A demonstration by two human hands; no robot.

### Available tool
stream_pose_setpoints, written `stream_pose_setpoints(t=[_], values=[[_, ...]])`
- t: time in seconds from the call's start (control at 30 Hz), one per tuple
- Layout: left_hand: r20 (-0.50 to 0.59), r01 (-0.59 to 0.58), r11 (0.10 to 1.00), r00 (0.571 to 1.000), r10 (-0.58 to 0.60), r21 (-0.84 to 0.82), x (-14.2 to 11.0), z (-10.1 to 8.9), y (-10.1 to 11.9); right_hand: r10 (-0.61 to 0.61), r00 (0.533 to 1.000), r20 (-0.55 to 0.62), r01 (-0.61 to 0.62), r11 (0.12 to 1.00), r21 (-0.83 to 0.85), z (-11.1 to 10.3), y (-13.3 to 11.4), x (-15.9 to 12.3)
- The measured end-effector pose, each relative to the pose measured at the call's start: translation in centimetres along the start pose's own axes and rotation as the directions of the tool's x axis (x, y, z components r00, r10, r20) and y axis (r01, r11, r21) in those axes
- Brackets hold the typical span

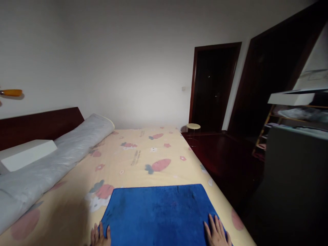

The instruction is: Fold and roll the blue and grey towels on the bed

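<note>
A blue plush mat lies spread flat on the bed, its near edge cut off by the bottom of the view. My left hand rests at the mat's left edge, fingers apart and pointing away from me. On the right side of the mat, my right hand lies palm down with its fingers spread. Neither hand grips anything. Under the mat is a cream bed sheet printed with strawberries and carrots.
A long grey rolled bundle and a white box lie along the dark headboard. Beyond the bed stand a round stool and a dark door. A cluttered shelf and a dark cabinet are at right.
</note>
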State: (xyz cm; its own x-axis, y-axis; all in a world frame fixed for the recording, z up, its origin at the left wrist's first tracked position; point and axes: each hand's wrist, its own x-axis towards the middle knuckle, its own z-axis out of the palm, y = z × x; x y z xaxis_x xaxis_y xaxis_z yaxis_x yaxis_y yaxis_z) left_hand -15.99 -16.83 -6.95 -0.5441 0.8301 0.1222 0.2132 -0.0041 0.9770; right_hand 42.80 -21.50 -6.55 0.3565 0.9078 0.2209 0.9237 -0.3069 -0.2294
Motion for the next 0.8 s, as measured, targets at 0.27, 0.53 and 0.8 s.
stream_pose_setpoints(t=[0.27, 0.53, 0.8], values=[[0.036, -0.205, 0.776, 0.973, 0.229, 0.596, -0.8, 4.3, 5.5, -0.050, 0.998, -0.050, 0.053, 0.997, 0.063, -0.8, -3.9, 0.9], [0.639, -0.696, 0.303, 0.718, 0.278, 0.650, -10.3, 19.0, 9.2, -0.465, 0.869, 0.167, 0.401, 0.862, 0.311, -1.8, -20.9, -1.3], [0.743, -0.756, 0.271, 0.647, 0.173, 0.595, -12.9, 18.4, 7.7, -0.542, 0.786, 0.297, 0.430, 0.825, 0.368, -1.6, -21.8, -3.4]])
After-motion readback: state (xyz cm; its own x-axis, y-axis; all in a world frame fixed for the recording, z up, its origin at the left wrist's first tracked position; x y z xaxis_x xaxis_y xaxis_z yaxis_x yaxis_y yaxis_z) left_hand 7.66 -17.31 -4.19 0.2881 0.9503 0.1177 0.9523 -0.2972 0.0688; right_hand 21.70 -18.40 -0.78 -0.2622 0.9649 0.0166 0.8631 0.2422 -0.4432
